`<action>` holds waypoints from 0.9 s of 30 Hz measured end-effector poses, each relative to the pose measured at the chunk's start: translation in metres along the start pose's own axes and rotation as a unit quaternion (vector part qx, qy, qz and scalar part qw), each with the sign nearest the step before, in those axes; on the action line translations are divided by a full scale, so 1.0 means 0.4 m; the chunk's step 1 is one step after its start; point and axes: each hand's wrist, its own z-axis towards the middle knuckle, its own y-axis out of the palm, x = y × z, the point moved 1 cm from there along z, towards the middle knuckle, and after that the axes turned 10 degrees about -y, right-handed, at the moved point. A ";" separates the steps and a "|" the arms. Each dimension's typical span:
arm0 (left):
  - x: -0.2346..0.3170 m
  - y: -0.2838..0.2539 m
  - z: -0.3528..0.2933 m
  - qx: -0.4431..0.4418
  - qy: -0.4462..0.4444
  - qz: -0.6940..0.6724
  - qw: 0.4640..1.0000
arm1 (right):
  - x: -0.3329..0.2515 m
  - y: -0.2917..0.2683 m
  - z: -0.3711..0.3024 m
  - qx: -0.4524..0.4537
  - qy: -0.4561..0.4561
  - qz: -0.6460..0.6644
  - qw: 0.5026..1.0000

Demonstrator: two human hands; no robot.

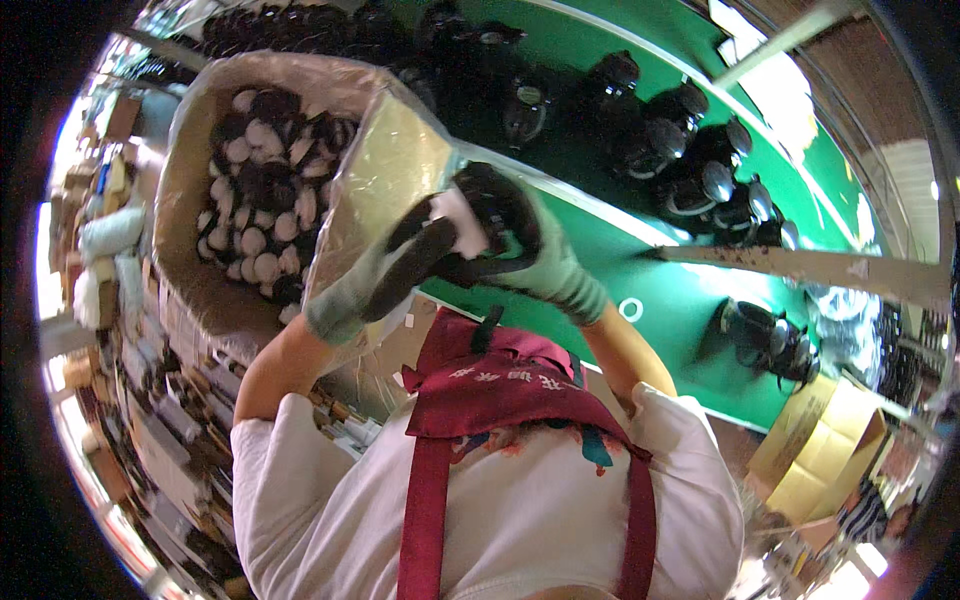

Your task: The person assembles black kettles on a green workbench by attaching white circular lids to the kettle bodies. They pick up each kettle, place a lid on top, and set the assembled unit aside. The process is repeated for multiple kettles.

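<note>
My left hand (405,258), in a grey-and-black work glove, has its fingers closed on a white piece (460,222) with a smooth, blocky side. Against it my right hand (535,250), gloved alike, grips a glossy black rounded part (490,195). Both pieces are pressed together between the hands, so I cannot tell whether they are one thing. The gloves cover their lower ends. The hands are above the near edge of the green bench (590,265), just right of a large lined carton (395,130).
Black and white rounded pieces (265,240) fill the carton. Glossy black rounded items with handles (650,150) stand along the bench, with several more (765,335) at right. A white ring (631,309) lies nearby. A beam (800,262) crosses at right, above an open cardboard box (815,440).
</note>
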 end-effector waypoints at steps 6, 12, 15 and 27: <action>-0.001 0.025 0.194 -0.202 0.014 0.014 0.979 | -0.025 -0.127 -0.021 -0.035 0.035 -0.055 0.997; -0.036 0.033 0.423 -0.282 -0.106 -0.028 0.953 | 0.039 -0.303 -0.038 -0.029 0.251 -0.033 0.967; -0.103 0.009 0.634 0.121 0.082 0.128 0.981 | 0.154 -0.416 -0.042 0.141 0.246 0.058 0.957; -0.250 -0.086 0.834 0.317 0.103 0.407 0.850 | 0.437 -0.323 0.374 -0.241 0.225 -0.617 0.714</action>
